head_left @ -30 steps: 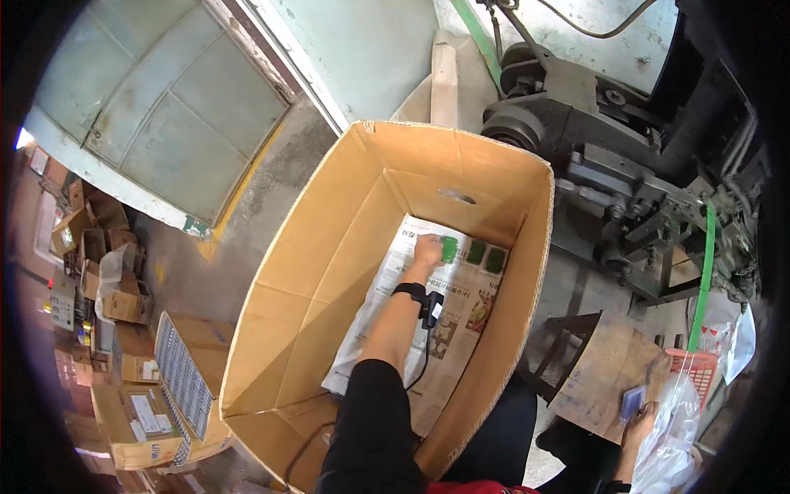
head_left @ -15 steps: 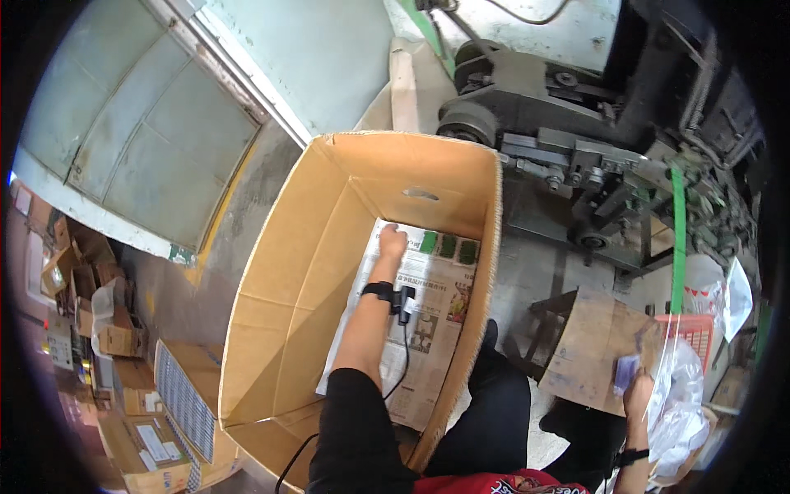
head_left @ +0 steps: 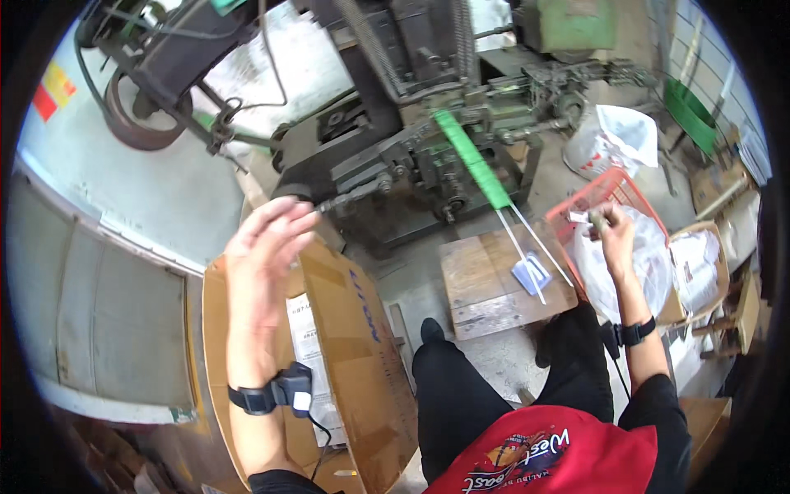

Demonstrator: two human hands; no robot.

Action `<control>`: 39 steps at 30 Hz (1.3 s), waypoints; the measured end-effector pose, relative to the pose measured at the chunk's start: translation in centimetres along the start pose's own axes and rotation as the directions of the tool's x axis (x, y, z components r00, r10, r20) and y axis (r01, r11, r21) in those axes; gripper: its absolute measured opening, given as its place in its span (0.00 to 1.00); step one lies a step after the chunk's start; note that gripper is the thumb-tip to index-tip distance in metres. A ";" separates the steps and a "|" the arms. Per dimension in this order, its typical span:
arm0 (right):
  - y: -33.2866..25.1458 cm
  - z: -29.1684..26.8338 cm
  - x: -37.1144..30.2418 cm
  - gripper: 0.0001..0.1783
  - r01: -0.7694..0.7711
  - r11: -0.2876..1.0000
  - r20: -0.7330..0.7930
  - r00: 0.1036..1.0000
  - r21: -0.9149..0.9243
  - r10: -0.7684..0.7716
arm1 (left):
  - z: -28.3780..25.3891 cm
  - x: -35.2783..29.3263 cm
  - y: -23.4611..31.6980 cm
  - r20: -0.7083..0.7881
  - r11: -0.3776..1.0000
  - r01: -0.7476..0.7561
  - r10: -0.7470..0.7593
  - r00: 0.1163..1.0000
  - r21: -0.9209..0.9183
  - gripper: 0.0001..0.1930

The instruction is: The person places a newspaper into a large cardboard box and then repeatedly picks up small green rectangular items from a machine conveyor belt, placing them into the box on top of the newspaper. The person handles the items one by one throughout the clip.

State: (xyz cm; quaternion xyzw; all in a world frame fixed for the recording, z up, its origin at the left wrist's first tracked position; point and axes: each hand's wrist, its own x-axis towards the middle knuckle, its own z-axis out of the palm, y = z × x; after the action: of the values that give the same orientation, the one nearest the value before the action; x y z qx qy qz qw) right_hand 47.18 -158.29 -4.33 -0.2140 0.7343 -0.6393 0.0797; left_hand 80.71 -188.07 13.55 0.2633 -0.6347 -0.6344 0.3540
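Observation:
My left hand (head_left: 270, 243) is raised over the open cardboard box (head_left: 346, 329) at the left, its fingers apart and slightly blurred, holding nothing. Printed paper (head_left: 306, 346) shows inside the box beneath my forearm. Over the red plastic basket (head_left: 646, 202), my right hand (head_left: 615, 237) has its fingers closed on a small white piece (head_left: 579, 217); its exact kind is too small to tell. To the left of that hand, a small blue-purple bundle (head_left: 520, 278) lies on a wooden stool top (head_left: 477, 280), partly under two thin white rods (head_left: 539, 243).
A dark metal machine (head_left: 403, 165) stands ahead, with a green strip (head_left: 469, 152) slanting from it toward the stool. Clear plastic bags (head_left: 634, 276) fill the basket. Behind it stand a white sack (head_left: 609, 144) and a green dustpan (head_left: 691, 115). A metal door (head_left: 115, 305) is at the left.
My view has swung right toward the machine. My left hand has come up out of the box, off the paper with small green pieces. My right hand has left the blue-purple bundle.

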 end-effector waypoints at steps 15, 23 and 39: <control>-6.5 5.7 4.6 0.25 0.513 0.834 0.640 0.714 -0.203 -0.284 | 18.8 -4.3 -17.4 0.067 0.775 0.370 -0.393 0.917 -0.512 0.31; -2.6 10.9 9.7 0.31 0.642 0.625 0.768 0.632 -0.445 -0.103 | 22.0 -11.0 -26.3 0.375 0.539 0.703 -0.599 0.707 -0.464 0.34; -0.3 4.6 0.9 0.10 0.263 0.959 0.788 0.611 -0.109 -0.078 | 26.0 -10.3 -22.9 0.251 0.480 0.601 -0.608 0.753 -0.639 0.25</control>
State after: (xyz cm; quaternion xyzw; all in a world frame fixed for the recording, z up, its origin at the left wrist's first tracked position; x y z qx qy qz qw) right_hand 48.22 -162.87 -4.71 -0.5449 0.6680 -0.4063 0.3030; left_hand 63.96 -165.21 -8.90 0.3220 -0.2175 -0.9033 0.1819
